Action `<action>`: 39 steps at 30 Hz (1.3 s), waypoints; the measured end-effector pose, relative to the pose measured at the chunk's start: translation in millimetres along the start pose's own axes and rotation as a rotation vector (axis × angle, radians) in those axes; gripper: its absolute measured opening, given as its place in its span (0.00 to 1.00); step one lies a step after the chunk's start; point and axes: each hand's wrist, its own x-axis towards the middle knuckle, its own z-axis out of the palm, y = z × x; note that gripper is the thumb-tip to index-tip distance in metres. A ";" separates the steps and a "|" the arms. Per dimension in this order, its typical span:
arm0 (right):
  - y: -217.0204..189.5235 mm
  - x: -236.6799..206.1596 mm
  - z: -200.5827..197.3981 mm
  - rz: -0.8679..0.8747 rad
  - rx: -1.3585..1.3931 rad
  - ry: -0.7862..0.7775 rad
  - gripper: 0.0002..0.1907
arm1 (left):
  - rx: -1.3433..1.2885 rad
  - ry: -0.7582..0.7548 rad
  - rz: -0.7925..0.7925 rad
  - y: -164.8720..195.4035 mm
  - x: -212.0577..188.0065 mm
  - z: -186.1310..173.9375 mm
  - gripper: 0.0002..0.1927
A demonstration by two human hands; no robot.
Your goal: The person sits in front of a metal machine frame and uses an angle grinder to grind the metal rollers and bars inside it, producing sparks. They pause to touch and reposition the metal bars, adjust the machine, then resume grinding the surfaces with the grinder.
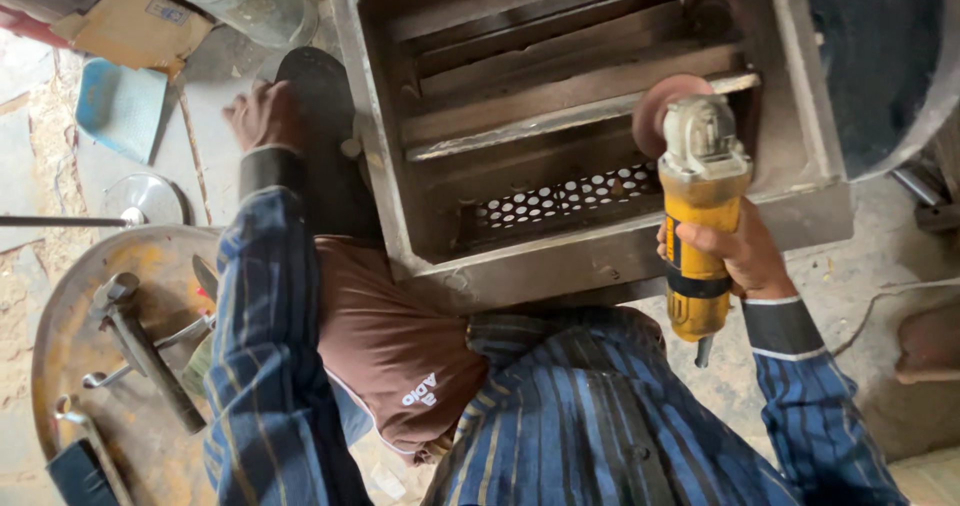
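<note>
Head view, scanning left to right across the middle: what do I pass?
Round rusty metal plate with tools on it → left hand → open metal box frame with slats → yellow angle grinder gripped by the right hand.

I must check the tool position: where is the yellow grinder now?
The yellow grinder is in the right hand, its disc against the metal frame.

a metal fabrication workshop. at the centre to 1 o'clock sits a welded steel frame (590,126) with slats and a perforated sheet; a yellow angle grinder (700,216) is held against it. at 8 o'clock a rusty round plate (75,366) carries clamps and hand tools. bare concrete floor (880,256), dusty, at 3 o'clock.
</note>
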 end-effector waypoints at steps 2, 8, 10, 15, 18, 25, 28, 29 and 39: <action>0.2 -0.6 -1.4 0.011 -0.021 0.033 0.27 | -0.010 0.005 0.085 28.6 -3.1 -4.1 0.06; 2.3 0.4 -5.2 0.017 -0.043 0.010 0.25 | -0.252 0.064 0.652 167.6 -21.5 26.5 0.12; 2.6 0.4 -5.7 0.010 -0.039 0.011 0.26 | -0.424 -0.001 0.685 201.9 -24.4 38.1 0.06; 1.8 -1.2 -2.2 -0.007 -0.023 0.026 0.28 | -0.346 0.015 0.707 229.9 -25.0 63.9 0.09; -1.2 -1.3 -1.1 -0.019 -0.021 0.025 0.28 | -0.289 -0.003 0.700 233.1 -25.8 80.9 0.07; -1.3 -0.9 0.5 0.003 -0.001 0.031 0.30 | -0.339 0.173 0.694 232.2 -36.1 95.9 0.02; -0.5 -2.0 0.2 -0.016 0.019 0.035 0.30 | -0.204 -0.103 0.607 219.2 -30.3 89.6 0.15; -0.3 -2.5 0.5 -0.019 0.025 0.032 0.30 | -0.184 -0.084 0.605 213.3 -29.3 87.9 0.13; -0.3 -2.9 1.0 -0.019 0.030 0.026 0.29 | -0.206 0.163 0.615 198.9 -42.7 86.6 0.03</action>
